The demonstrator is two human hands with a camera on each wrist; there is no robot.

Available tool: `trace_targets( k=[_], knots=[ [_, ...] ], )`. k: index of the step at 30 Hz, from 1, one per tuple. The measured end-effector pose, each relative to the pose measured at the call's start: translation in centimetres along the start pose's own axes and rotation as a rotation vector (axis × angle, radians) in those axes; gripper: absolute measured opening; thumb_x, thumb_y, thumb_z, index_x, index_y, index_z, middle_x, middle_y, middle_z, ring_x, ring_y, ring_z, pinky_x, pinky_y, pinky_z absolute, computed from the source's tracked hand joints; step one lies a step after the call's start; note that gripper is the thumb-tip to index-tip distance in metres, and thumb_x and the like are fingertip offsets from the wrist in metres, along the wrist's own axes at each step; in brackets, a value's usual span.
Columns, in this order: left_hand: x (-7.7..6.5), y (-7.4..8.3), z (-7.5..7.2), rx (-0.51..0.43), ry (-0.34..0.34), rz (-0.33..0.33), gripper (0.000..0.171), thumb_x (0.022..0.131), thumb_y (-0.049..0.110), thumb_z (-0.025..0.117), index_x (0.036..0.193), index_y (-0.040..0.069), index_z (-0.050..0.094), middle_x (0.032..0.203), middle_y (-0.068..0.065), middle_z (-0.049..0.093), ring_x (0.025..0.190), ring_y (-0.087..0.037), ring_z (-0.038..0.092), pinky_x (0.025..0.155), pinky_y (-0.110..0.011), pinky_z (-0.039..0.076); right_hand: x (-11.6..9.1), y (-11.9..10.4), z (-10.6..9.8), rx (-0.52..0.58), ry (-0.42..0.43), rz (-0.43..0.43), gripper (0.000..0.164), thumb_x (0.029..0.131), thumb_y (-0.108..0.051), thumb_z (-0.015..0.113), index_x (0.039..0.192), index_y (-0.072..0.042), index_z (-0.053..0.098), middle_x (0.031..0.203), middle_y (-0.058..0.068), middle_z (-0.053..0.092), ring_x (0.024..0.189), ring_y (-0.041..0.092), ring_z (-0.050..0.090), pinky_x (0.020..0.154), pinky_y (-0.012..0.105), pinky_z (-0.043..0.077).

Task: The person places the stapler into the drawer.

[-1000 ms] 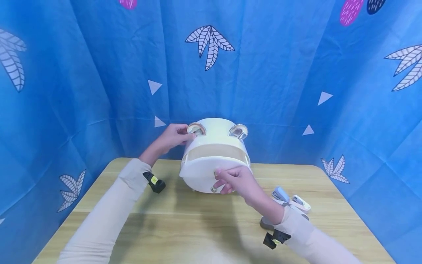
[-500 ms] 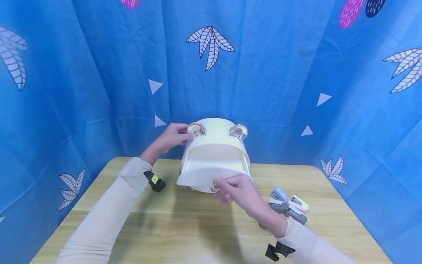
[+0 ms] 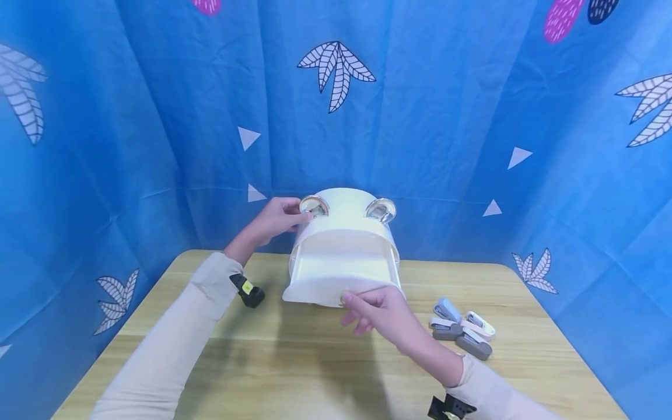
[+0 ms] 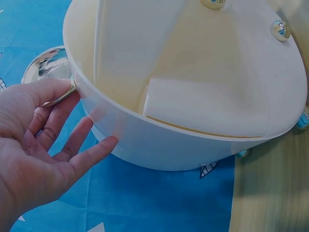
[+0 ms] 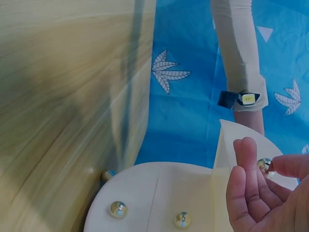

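Observation:
A rounded white storage box (image 3: 346, 204) with two shiny metallic ears stands at the back of the table. My left hand (image 3: 275, 219) holds its left ear (image 4: 48, 65), thumb and forefinger pinching the rim while the other fingers spread beside the box wall. The upper drawer (image 3: 343, 265) is pulled out and its bare inside floor shows. With thumb and forefinger, my right hand (image 3: 383, 312) pinches the gold knob (image 5: 264, 165) on that drawer's front, its remaining fingers loosely bent. Below, two more gold knobs (image 5: 118, 209) show on the box's lower front.
Several small staplers lie together on the right of the wooden table (image 3: 252, 361): a blue one (image 3: 446, 309), a pale one (image 3: 479, 324) and grey ones (image 3: 474, 344). A blue patterned curtain (image 3: 441, 116) hangs close behind the box and along both sides.
My right hand has drawn the upper drawer out toward me and down, widening the opening so its floor shows. The left hand has stayed on the ear.

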State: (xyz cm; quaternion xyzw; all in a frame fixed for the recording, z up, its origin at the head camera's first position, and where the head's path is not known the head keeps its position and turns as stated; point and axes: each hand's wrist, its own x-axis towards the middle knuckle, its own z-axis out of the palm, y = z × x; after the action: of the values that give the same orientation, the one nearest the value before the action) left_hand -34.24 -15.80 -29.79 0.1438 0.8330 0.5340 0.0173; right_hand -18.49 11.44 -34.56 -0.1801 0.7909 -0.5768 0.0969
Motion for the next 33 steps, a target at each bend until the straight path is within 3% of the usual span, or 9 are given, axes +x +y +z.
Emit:
trace_targets(
  k=[4,10,15,19,26,33],
  knots=[
    [0.1,0.0,0.2,0.009,0.001,-0.005,0.028,0.099,0.022,0.068,0.119,0.002,0.067,0.113,-0.020,0.069,0.116,-0.035,0.064,0.100,-0.053,0.055,-0.1,-0.1,-0.3,-0.038,-0.020,0.004,0.033,0.100,-0.034,0.066,0.103,-0.004,0.079,0.086,0.014,0.079,0.064,0.025,0.074,0.071,0.033,0.061],
    [0.2,-0.2,0.4,0.021,0.002,-0.010,0.027,0.099,0.022,0.068,0.117,0.003,0.067,0.113,-0.018,0.069,0.116,-0.034,0.064,0.101,-0.054,0.055,-0.4,-1.2,-2.1,-0.161,-0.127,-0.038,0.032,0.102,-0.032,0.062,0.106,-0.005,0.078,0.088,0.011,0.079,0.068,0.020,0.073,0.079,0.034,0.061],
    [0.1,-0.1,0.3,0.010,0.002,-0.013,0.030,0.099,0.022,0.068,0.121,0.001,0.066,0.120,-0.021,0.069,0.120,-0.034,0.063,0.102,-0.055,0.053,-1.0,-2.8,-5.7,-0.261,-0.148,-0.067,0.029,0.101,-0.030,0.064,0.110,-0.006,0.077,0.091,0.009,0.079,0.073,0.021,0.073,0.079,0.031,0.062],
    [0.0,0.0,0.2,0.009,0.005,-0.019,0.032,0.099,0.021,0.068,0.122,0.000,0.065,0.124,-0.023,0.068,0.120,-0.035,0.063,0.103,-0.054,0.053,-1.4,-3.2,-9.5,-0.327,-0.059,-0.088,0.027,0.100,-0.027,0.066,0.108,-0.004,0.077,0.088,0.008,0.079,0.075,0.023,0.074,0.078,0.033,0.063],
    [-0.1,0.2,0.1,0.011,0.012,-0.017,0.033,0.099,0.020,0.067,0.124,-0.001,0.064,0.127,-0.025,0.066,0.122,-0.037,0.061,0.105,-0.056,0.052,-1.7,-0.5,-16.1,-0.566,0.103,-0.048,0.026,0.100,-0.028,0.067,0.110,-0.006,0.077,0.090,0.003,0.078,0.080,0.016,0.073,0.078,0.025,0.058],
    [0.0,0.3,0.3,0.019,0.006,-0.018,0.032,0.100,0.021,0.066,0.124,0.000,0.064,0.127,-0.024,0.067,0.121,-0.036,0.062,0.103,-0.055,0.053,-2.5,4.7,-20.5,-0.787,0.079,-0.001,0.027,0.092,-0.023,0.076,0.107,-0.001,0.076,0.092,0.007,0.078,0.081,0.016,0.071,0.069,0.027,0.057]
  ],
)
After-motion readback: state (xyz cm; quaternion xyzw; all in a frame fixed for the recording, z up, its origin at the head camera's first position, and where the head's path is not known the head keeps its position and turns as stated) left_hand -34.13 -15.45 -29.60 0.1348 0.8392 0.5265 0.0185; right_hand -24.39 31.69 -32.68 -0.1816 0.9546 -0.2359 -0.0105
